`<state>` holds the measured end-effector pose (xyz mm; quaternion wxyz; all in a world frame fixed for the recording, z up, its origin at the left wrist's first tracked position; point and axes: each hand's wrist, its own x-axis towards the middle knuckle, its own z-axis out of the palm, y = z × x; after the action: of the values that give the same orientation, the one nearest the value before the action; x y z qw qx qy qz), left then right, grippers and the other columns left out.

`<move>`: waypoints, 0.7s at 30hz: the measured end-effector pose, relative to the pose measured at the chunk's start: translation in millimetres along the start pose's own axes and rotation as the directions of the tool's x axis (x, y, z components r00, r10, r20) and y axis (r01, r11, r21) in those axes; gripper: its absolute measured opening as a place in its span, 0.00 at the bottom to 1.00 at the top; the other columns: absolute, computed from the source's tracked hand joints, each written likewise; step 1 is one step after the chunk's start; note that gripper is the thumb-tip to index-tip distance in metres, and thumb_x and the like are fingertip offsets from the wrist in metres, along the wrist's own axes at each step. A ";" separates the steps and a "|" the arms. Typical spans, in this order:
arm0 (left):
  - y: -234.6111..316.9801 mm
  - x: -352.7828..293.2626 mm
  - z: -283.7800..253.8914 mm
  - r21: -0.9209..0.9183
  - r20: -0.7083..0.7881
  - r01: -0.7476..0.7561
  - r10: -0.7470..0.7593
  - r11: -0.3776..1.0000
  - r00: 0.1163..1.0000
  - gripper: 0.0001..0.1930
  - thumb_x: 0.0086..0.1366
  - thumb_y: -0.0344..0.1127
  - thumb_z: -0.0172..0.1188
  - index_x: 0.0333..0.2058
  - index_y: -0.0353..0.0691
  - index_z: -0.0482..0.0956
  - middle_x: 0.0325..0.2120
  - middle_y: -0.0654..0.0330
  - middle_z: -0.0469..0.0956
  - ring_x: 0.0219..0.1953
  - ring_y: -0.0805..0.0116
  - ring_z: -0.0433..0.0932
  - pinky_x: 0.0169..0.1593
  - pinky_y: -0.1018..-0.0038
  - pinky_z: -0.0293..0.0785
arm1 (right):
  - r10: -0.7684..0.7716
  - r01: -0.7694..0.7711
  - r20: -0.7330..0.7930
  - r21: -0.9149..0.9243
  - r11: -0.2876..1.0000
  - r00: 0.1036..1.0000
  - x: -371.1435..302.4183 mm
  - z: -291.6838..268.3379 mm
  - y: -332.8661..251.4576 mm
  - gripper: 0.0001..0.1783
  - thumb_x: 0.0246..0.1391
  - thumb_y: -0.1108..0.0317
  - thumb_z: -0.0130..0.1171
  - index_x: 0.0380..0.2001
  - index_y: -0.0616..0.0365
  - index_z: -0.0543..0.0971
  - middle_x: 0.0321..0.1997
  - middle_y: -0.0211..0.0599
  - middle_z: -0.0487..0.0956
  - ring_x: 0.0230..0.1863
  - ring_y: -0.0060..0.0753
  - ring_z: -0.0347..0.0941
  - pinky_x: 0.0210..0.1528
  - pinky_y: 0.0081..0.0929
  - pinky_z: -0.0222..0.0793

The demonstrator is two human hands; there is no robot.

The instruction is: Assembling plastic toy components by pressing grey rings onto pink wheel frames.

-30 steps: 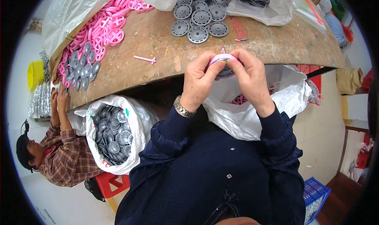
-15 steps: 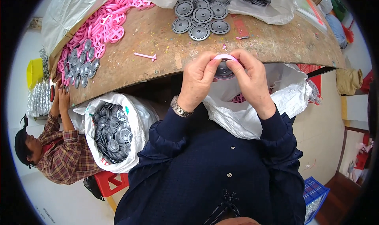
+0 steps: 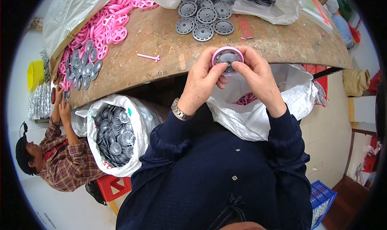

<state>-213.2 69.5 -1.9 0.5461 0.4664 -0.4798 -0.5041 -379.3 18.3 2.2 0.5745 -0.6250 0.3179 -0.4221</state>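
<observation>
Between my two hands is a small toy wheel [image 3: 227, 55], a grey slotted disc set inside a pink ring, its grey face turned up toward me. My left hand [image 3: 202, 76] grips its left side, the thumb on the disc's lower part. From the other side my right hand [image 3: 258, 74] holds it the same way, with the thumb tips close together. The wheel is at the table's front edge, above an open white sack [image 3: 262, 121] with pink parts [image 3: 246, 99] inside. Loose grey discs [image 3: 206, 15] lie beyond my hands.
A heap of pink rings [image 3: 105, 26] covers the table's left, beside more grey discs [image 3: 84, 64]. One pink rod [image 3: 148, 57] lies alone on the brown table [image 3: 173, 48]. A white sack of grey discs [image 3: 117, 137] stands at my left, near a seated co-worker [image 3: 68, 161].
The wheel has tipped up so its grey face shows more fully, and my thumbs have moved together onto it. The co-worker's hands have shifted slightly.
</observation>
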 end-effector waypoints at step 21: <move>-2.1 -10.6 9.5 0.042 0.041 0.015 -0.016 0.999 0.999 0.26 0.65 0.23 0.59 0.61 0.37 0.63 0.39 0.60 0.77 0.27 0.78 0.77 0.28 0.81 0.77 | 0.089 -0.089 0.071 -0.011 0.996 0.993 -11.9 -13.3 -2.3 0.18 0.61 0.76 0.54 0.55 0.62 0.73 0.46 0.27 0.79 0.46 0.17 0.74 0.49 0.18 0.70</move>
<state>-223.2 79.8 -3.6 0.5221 0.4710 -0.4978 -0.5076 -396.7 23.1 2.3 0.6014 -0.6270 0.3264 -0.3723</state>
